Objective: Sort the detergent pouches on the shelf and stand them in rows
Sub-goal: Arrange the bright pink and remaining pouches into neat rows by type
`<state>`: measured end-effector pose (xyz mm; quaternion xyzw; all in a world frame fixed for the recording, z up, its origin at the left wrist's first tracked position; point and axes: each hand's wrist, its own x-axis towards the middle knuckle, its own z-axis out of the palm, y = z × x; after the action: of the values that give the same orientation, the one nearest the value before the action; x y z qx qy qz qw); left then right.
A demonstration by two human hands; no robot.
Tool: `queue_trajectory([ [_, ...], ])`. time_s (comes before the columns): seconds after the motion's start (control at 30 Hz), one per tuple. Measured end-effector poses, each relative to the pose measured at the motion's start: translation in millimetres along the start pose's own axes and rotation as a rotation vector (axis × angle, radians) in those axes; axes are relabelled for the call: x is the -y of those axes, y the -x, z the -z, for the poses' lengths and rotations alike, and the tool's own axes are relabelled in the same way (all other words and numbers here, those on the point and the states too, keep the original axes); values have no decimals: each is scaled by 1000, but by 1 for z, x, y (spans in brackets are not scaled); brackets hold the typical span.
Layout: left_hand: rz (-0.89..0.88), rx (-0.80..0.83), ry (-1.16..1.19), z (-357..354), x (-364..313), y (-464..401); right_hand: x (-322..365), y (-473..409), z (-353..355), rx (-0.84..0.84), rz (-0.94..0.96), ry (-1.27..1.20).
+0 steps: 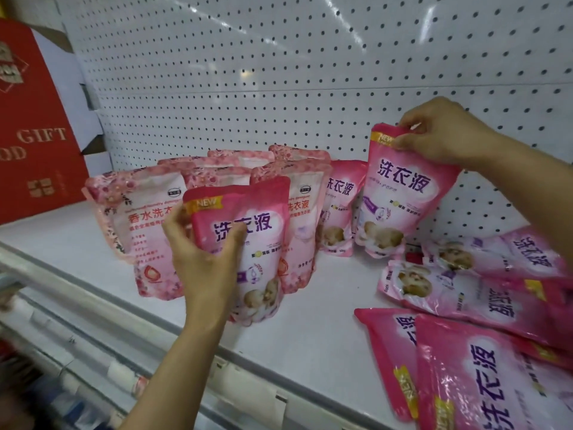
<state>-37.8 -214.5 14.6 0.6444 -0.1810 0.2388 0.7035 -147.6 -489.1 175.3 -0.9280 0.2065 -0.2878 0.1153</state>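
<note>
My left hand [201, 262] grips a bright pink detergent pouch [248, 243] upright at the middle of the white shelf [310, 321], in front of several floral pale-pink pouches [145, 225] that stand in rows. My right hand [440, 131] pinches the top edge of a second bright pink pouch [403, 193], which stands tilted near the pegboard. Another bright pink pouch [338, 206] stands just left of it. Several bright pink pouches [465, 293] lie flat in a pile at the right.
A white pegboard [279, 72] backs the shelf. A red gift box [34, 135] stands at the far left. The shelf's front rail with price tags [242, 386] runs along the near edge, with lower shelves blurred below.
</note>
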Motion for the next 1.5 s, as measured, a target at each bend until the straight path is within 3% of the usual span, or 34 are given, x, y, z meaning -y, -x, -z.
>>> queue_trajectory([
  [0.13, -331, -34, -153, 9, -10, -14, 11, 0, 4, -9, 24, -52],
  [0.27, -607, 35, -414, 10, -16, -20, 21, -2, -15, 24, 46, 11],
  [0.47, -672, 114, -558, 17, -17, -22, 31, 2, -71, 24, 128, 143],
  [0.73, -784, 216, -609, 20, -30, -18, 17, 31, -50, 139, 26, -379],
  [0.9, -941, 289, -467, 4, -40, 3, -39, 77, -19, -11, -115, -328],
  [0.97, -919, 423, -309, -11, -46, 22, -73, 98, -7, -111, -221, -218],
  [1.03, -789, 682, -134, -32, -48, 42, -108, 115, 3, -188, -370, -49],
  [1.13, -668, 1057, -110, -71, -44, 64, -147, 130, 14, -116, -651, 212],
  [1.2, -644, 1211, -186, -99, -39, 75, -158, 134, 14, -36, -798, 169],
  [1.3, -560, 1382, -383, -132, -32, 85, -167, 132, 8, 34, -895, -56],
  [1.4, -480, 1485, -523, -146, -24, 92, -177, 122, 9, 7, -894, 22],
  [1.5, -522, 1461, -535, -145, -21, 93, -178, 109, 14, -15, -851, 106],
])
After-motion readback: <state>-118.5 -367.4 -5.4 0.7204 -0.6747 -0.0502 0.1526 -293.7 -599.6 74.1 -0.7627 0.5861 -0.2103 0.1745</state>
